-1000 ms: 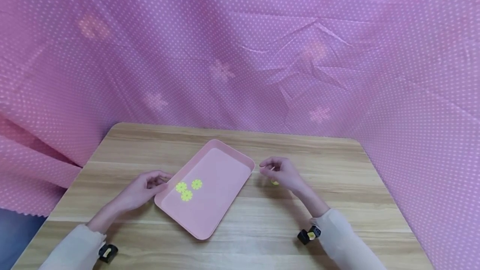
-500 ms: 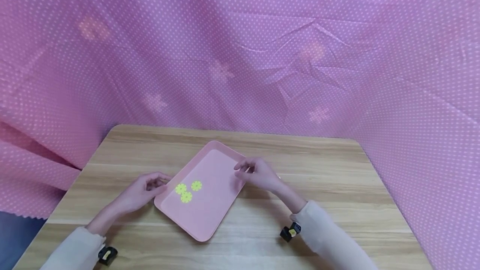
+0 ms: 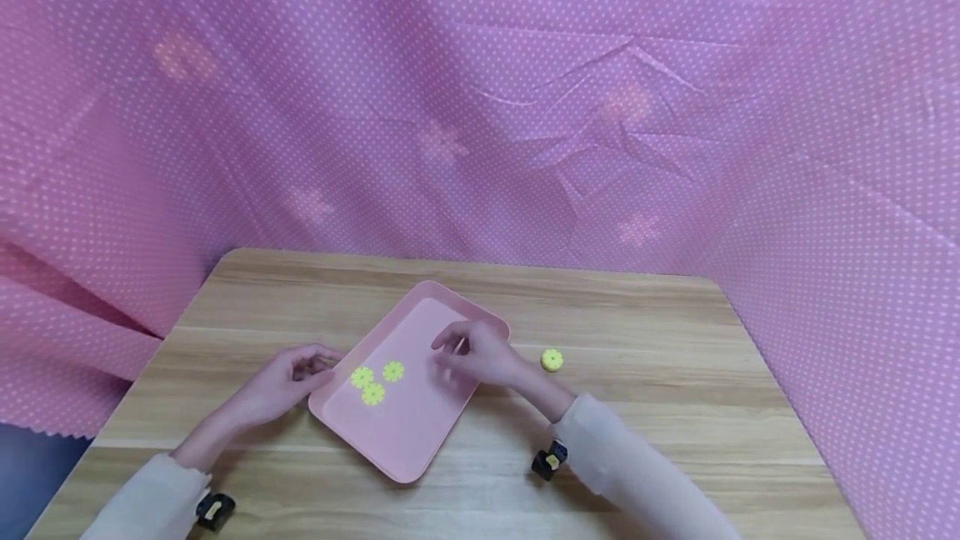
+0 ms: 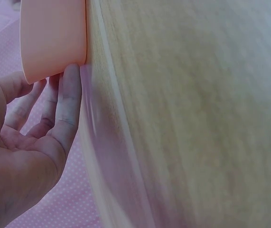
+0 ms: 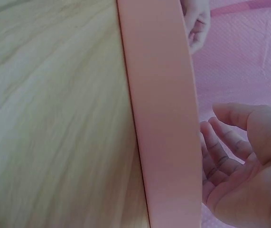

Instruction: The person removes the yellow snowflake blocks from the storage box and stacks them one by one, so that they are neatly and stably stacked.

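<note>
A pink rectangular tray (image 3: 420,432) lies at an angle on the wooden table. Toward its left side sit 3 yellow round pieces (image 3: 393,371) patterned like lemon slices. My left hand (image 3: 281,382) rests at the tray's left edge; in the left wrist view its fairly straight fingers (image 4: 71,95) touch the outer wall, the thumb beside the rim. Over the right part of the tray hovers my right hand (image 3: 480,352), fingers loosely bent. The right wrist view shows its thumb apart from the fingers, nothing visible between them, some fingertips hidden behind the tray wall (image 5: 166,123).
Right of the tray, beside my right forearm, a thicker yellow round piece (image 3: 552,359) with the same pattern stands on the table (image 3: 675,407). A pink dotted cloth (image 3: 480,107) hangs behind the table and along its sides.
My right hand has moved left, from beside the yellow piece on the table to over the tray, uncovering that piece. My left hand and the tray have stayed nearly in place.
</note>
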A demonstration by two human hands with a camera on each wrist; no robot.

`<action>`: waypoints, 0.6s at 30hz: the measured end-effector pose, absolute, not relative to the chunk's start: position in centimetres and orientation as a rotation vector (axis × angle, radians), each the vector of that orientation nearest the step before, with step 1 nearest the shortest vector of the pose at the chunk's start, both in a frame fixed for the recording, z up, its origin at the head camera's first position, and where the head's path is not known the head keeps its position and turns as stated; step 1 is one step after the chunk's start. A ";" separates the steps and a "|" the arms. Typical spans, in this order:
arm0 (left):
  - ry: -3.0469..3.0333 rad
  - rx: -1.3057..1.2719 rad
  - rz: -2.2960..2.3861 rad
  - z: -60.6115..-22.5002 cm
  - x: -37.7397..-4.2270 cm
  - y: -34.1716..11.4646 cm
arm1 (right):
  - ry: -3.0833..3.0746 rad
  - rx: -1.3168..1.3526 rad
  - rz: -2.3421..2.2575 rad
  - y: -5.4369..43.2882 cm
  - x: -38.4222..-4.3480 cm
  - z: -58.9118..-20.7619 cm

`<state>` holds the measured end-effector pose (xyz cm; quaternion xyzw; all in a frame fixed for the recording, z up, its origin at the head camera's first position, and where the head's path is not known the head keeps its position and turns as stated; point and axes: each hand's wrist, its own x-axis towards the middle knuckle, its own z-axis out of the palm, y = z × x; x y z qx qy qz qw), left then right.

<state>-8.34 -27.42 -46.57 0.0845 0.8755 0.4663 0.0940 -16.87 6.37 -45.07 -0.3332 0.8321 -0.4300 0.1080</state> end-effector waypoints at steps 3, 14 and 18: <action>2.595 0.251 1.386 -46.5 -8.3 -27.4 | 2.448 -0.982 -1.224 5.4 -16.9 -45.4; 2.600 0.245 1.378 -46.3 -8.3 -27.3 | 2.427 -0.987 -1.153 2.5 -17.2 -46.2; 2.608 0.252 1.388 -46.3 -8.3 -27.3 | 2.416 -1.024 -1.119 1.8 -17.4 -46.7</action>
